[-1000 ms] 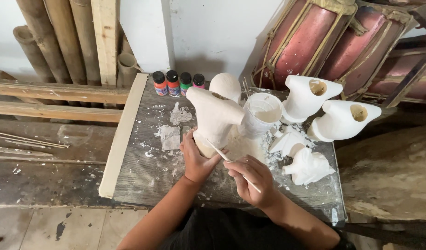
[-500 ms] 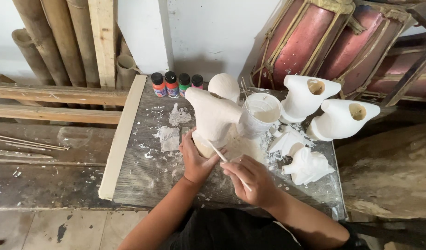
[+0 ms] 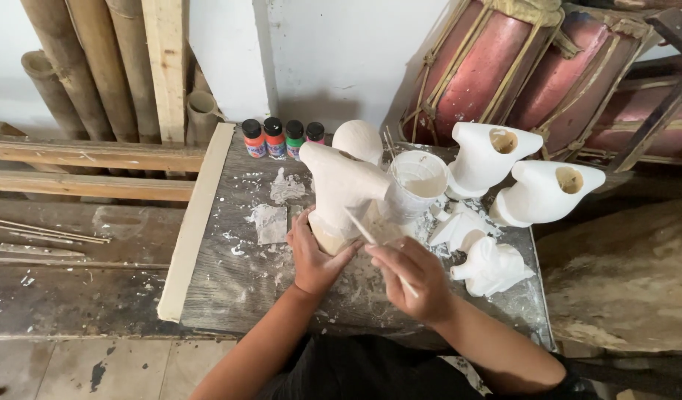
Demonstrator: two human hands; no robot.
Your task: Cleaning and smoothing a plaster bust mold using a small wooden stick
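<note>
Bamboo poles (image 3: 74, 67): lean upright against the wall past the far left corner of the tabletop (image 3: 230, 289), out of my reach and clear of wet paint.

Wooden plank (image 3: 196, 222): lies along the left edge of the tabletop, running front to back like a border.

Paint bottles (image 3: 283, 138): four, with orange, red, green and pink bodies and black caps, in a row at the far left corner, close enough to grab but away from my elbows.

Left hand (image 3: 315, 255): near the front middle, fingers wrapped around the base of the white figure (image 3: 341, 192). I clamp it so it does not turn under the brush.

White figure: stands upright at the centre of the tabletop, its unpainted tan base toward me.

Right hand (image 3: 415, 278): just right of the left hand, pinched on a thin brush (image 3: 374, 241) held like a pen, tip angled up-left to the figure's lower side.

Paint cup (image 3: 418, 181): behind the figure, touching or nearly so, handy for dipping.

White mask pieces (image 3: 485, 259): lie near the right edge.

Two white hollow figures (image 3: 519, 174): stand at the far right corner, apart from the work.

Red drums (image 3: 519, 67): lean behind the far right corner.
</note>
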